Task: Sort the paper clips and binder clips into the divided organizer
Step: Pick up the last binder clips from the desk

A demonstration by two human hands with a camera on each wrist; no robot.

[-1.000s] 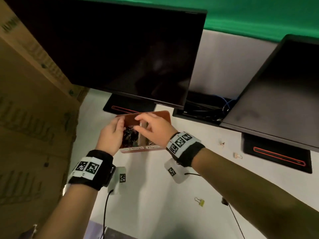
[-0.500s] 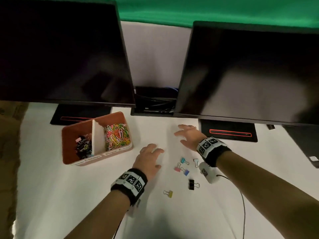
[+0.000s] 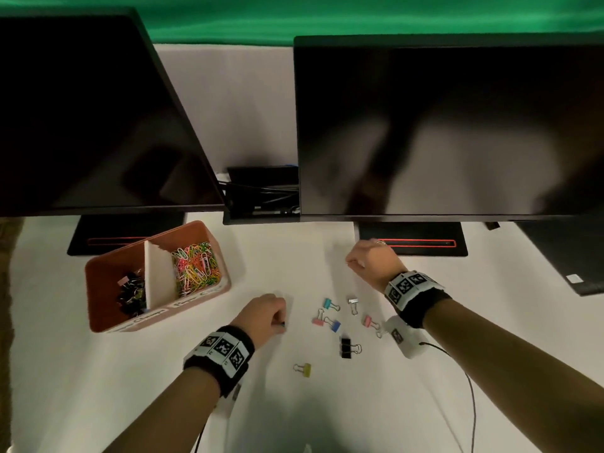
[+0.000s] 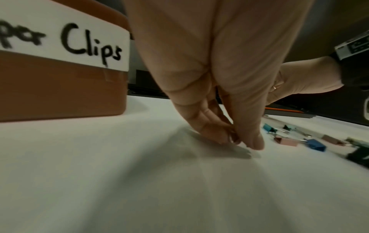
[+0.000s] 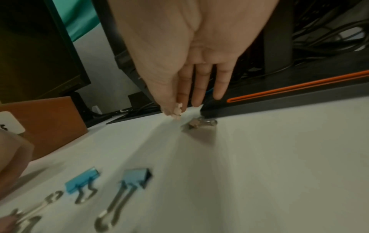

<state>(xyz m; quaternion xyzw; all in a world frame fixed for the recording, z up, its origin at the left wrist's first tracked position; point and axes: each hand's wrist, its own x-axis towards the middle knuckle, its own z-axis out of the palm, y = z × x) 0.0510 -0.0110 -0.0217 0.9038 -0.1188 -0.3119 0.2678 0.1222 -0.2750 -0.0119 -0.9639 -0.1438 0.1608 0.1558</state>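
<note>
The brown divided organizer [image 3: 93, 308] stands at the left; its left bay holds binder clips [image 3: 130, 294] and its right bay coloured paper clips [image 3: 196, 266]. Several binder clips lie loose between my hands: teal [image 3: 328, 302], silver [image 3: 353, 301], blue [image 3: 335, 325], black [image 3: 345, 347], yellow [image 3: 306, 369]. My left hand [image 3: 281, 322] is down on the table right of the organizer, fingertips pinched on a small dark clip that is mostly hidden [image 4: 239, 140]. My right hand [image 3: 349, 261] pinches a small pale clip [image 5: 177, 112] just above the table. Another small clip [image 5: 199, 123] lies beside it.
Two dark monitors hang over the back of the white table [image 3: 98, 387]. The right monitor's black base with an orange stripe [image 3: 411, 243] sits just beyond my right hand; the left base [image 3: 124, 240] is behind the organizer. Cables [image 3: 261, 191] fill the gap between.
Half a second ago both hands lay open on the table; now each is curled into a pinch. A second ago both hands were at the organizer, farther left.
</note>
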